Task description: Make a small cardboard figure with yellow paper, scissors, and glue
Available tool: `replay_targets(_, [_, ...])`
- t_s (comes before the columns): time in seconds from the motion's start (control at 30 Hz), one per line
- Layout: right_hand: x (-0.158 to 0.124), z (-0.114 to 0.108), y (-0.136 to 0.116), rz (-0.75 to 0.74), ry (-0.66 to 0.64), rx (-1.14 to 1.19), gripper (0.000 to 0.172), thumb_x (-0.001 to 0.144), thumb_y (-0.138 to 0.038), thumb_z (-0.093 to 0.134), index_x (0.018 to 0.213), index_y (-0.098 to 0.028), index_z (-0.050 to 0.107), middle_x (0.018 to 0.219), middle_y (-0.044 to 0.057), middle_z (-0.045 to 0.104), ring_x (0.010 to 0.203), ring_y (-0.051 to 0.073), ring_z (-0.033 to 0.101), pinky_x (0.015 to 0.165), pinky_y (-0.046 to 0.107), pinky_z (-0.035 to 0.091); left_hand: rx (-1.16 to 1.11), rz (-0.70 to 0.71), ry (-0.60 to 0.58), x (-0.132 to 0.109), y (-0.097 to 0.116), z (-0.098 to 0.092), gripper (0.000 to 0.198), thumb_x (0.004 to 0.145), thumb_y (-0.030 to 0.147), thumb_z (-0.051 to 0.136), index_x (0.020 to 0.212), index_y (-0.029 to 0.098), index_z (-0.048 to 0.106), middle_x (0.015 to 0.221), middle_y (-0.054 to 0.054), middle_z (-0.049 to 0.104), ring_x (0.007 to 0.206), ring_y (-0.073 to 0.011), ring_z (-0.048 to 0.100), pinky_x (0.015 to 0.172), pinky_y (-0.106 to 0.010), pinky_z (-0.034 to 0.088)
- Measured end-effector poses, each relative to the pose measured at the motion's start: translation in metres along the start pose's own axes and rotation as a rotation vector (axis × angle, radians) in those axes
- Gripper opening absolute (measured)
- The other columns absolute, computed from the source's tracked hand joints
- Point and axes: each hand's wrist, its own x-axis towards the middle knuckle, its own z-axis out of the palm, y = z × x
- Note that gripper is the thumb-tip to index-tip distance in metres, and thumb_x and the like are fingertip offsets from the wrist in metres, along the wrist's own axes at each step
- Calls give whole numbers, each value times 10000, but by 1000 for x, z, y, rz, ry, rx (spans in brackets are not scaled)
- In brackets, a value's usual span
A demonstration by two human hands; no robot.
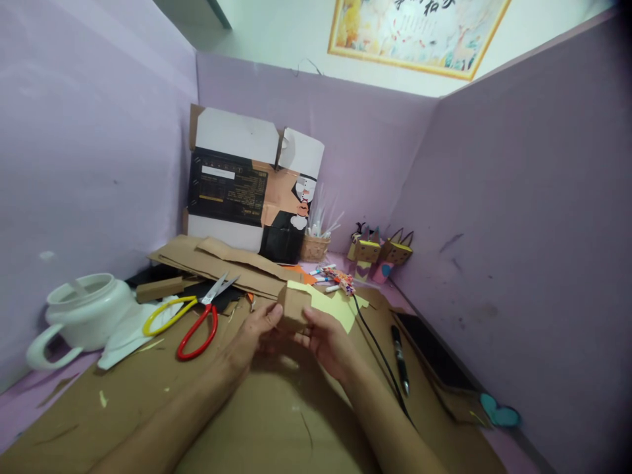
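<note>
A small brown cardboard box is held between my two hands above the cardboard sheet. My left hand grips its left side, thumb along the near edge. On the right side, my right hand presses with its thumb, the fingers curled underneath. A strip of pale yellow shows along the box's top edge. Behind it lies yellow paper. Scissors with one yellow and one red handle lie spread apart to the left of my hands.
A white teapot-like pot stands at left on white paper. Cardboard strips and an unfolded printed carton are behind. At right are a black pen, a black cable, a dark flat device and cardboard figures.
</note>
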Motion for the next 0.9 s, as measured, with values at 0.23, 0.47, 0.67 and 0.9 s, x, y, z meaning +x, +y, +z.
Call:
replay_targets(0.23, [-1,2,-10,202,68,150,353,806,-384,468,978,-105,599,775,85,686,646,160,639,616,281,503,-39,-29,149,8,-2,-6,394,729,473,575,983,172,555,804,-18,552,613,-117,532,526,-227,385])
replay_targets(0.47, [-2,-4,-14,247,-47,269,401,794,-440,433,1002,-124,565,771,79,676,662,164,630,626,296,494,-150,47,296,12,0,-9,316,746,388,570,979,179,534,877,-36,556,693,-134,547,552,-232,408])
replay_targets(0.67, [-2,-1,-7,263,-128,235,484,801,-511,355,984,-122,577,776,96,673,624,159,610,631,303,470,-85,261,94,4,-2,-6,449,781,488,516,1120,203,589,1123,-74,593,1039,-218,508,802,-306,410])
replay_targets(0.9, [1,0,-2,245,-73,304,481,833,-494,314,981,-133,595,782,87,671,609,147,597,630,294,484,-59,261,12,6,-10,1,589,795,518,497,1282,190,448,1214,-88,563,1076,-250,504,843,-338,393])
